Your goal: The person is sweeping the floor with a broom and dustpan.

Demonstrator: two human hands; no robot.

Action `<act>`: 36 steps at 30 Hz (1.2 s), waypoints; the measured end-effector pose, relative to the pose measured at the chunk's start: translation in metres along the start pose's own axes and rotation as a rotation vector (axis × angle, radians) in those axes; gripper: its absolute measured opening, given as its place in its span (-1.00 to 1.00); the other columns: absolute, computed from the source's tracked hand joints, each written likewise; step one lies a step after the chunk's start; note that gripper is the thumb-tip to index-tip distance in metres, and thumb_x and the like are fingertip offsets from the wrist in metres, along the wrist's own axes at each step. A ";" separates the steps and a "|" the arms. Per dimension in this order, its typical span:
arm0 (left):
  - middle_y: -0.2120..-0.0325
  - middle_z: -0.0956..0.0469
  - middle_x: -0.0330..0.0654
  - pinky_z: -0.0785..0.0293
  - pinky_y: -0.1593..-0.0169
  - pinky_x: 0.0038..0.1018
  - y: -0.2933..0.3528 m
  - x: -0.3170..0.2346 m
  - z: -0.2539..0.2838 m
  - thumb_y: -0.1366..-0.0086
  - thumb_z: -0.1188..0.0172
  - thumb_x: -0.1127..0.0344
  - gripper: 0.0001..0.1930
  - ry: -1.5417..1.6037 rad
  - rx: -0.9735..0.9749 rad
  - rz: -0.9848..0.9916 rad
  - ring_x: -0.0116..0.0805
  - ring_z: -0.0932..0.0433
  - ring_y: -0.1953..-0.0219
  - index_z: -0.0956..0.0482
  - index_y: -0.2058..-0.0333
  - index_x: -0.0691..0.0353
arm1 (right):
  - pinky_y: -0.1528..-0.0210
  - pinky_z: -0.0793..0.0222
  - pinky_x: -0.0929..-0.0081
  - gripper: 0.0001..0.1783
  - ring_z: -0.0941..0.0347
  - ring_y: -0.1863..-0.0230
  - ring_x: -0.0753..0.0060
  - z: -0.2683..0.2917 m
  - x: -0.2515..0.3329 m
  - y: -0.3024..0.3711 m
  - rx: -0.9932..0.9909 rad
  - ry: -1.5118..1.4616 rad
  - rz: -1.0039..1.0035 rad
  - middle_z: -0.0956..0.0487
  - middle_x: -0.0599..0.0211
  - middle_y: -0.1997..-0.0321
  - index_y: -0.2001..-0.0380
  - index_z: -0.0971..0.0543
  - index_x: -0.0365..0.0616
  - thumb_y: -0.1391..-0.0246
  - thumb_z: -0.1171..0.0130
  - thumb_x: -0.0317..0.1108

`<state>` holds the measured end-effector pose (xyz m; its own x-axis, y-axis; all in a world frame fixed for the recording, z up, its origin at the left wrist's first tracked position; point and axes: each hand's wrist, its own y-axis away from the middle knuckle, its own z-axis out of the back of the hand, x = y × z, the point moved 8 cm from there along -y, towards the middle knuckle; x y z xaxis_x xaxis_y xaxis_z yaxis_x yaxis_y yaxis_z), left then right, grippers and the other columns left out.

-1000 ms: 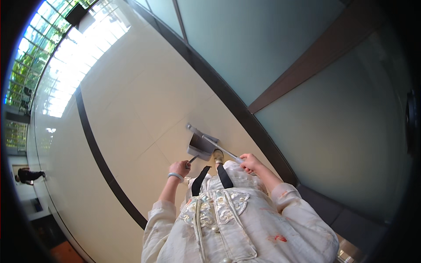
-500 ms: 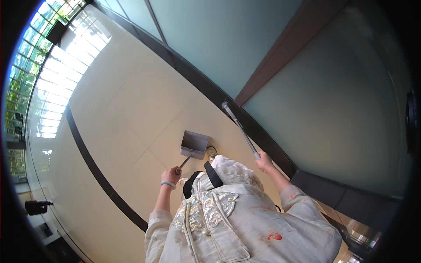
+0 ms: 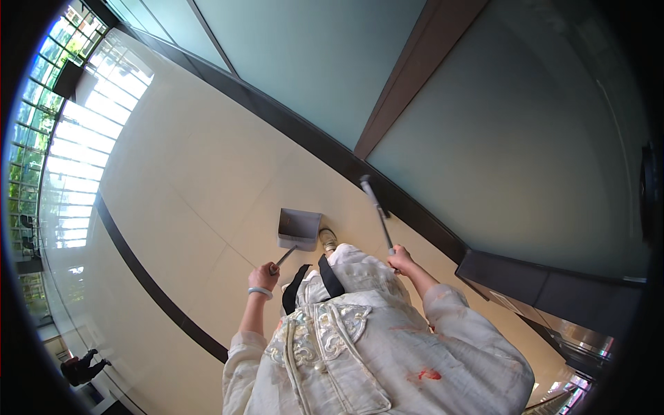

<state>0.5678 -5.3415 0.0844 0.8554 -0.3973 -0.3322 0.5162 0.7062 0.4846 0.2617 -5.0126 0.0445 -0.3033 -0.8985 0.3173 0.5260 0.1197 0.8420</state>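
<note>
Fingers wrapped round its handle, my left hand (image 3: 263, 277) holds a grey long-handled dustpan (image 3: 299, 229). The pan rests on the pale tiled floor (image 3: 200, 173), its open side facing away from me, beside my shoe (image 3: 328, 238). I cannot make out anything lying in it. My right hand (image 3: 400, 260) is closed on the grey handle of a broom (image 3: 377, 207). That broom slants forward to the dark baseboard (image 3: 346, 159); its head is small and blurred, and I cannot tell whether it touches the floor.
Frosted glass panels (image 3: 311, 62) with a brown post (image 3: 415, 76) rise ahead and to the right. A dark ledge (image 3: 546, 283) juts out at the right. On the left, a dark strip (image 3: 145, 283) crosses the floor. A person in dark clothes (image 3: 83, 369) is at the far left.
The broom has drawn back toward me from the baseboard, its handle now steeper, and my right hand has moved slightly left. The dustpan stays on the floor as the view shifts.
</note>
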 end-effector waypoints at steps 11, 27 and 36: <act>0.61 -0.52 -0.08 -0.43 0.40 -0.20 0.002 0.006 0.007 -0.07 -0.03 0.10 -0.80 0.010 0.037 0.018 -0.02 -0.51 0.49 -0.56 0.53 0.02 | 0.86 -0.05 0.60 -0.50 -0.18 0.83 0.61 0.027 0.095 -0.003 0.231 -0.170 0.076 -0.33 0.34 0.70 0.05 -0.33 -0.15 0.19 0.03 -0.61; 0.58 -0.54 -0.13 -0.43 0.39 -0.25 -0.022 0.015 -0.053 -0.03 -0.06 0.15 -0.86 0.081 0.017 0.083 -0.09 -0.52 0.48 -0.56 0.50 -0.02 | 0.87 -0.05 0.57 -0.45 -0.25 0.84 0.56 -0.099 0.124 -0.061 0.606 0.100 0.120 -0.43 0.25 0.68 0.06 -0.37 -0.20 0.27 -0.08 -0.57; 0.27 -0.57 -0.16 -0.45 0.13 -0.33 0.025 0.046 -0.078 0.01 -0.16 0.25 -0.72 0.222 0.127 0.288 -0.16 -0.54 0.23 -0.59 0.24 -0.03 | 0.82 -0.18 0.49 -0.76 -0.30 0.82 0.50 -0.126 0.234 -0.052 0.466 0.461 0.579 -0.38 0.34 0.77 0.39 -0.41 -0.22 0.28 0.00 -0.53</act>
<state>0.6166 -5.2961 0.0186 0.9436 -0.0469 -0.3276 0.2687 0.6864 0.6757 0.2632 -5.2822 0.0203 0.3153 -0.7123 0.6271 0.0894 0.6801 0.7276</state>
